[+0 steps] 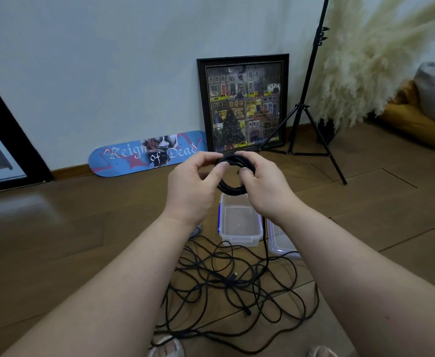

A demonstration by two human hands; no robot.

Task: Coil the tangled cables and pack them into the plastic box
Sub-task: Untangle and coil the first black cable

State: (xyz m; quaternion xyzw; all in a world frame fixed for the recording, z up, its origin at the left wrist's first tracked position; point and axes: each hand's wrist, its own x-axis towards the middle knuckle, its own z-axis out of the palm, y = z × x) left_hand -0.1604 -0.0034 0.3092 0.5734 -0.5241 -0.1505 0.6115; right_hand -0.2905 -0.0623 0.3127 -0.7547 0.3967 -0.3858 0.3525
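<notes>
Both forearms outstretched, left hand [194, 182] and right hand [264, 181] raised, fingers pinched close together.

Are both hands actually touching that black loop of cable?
Touching. The head view shows the left hand and right hand both pinching the black cable coil, with fingers wrapped over its strands.

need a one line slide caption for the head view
Both hands, left hand and right hand, hold a coiled black cable above the open plastic box, tangled cables below.
</notes>
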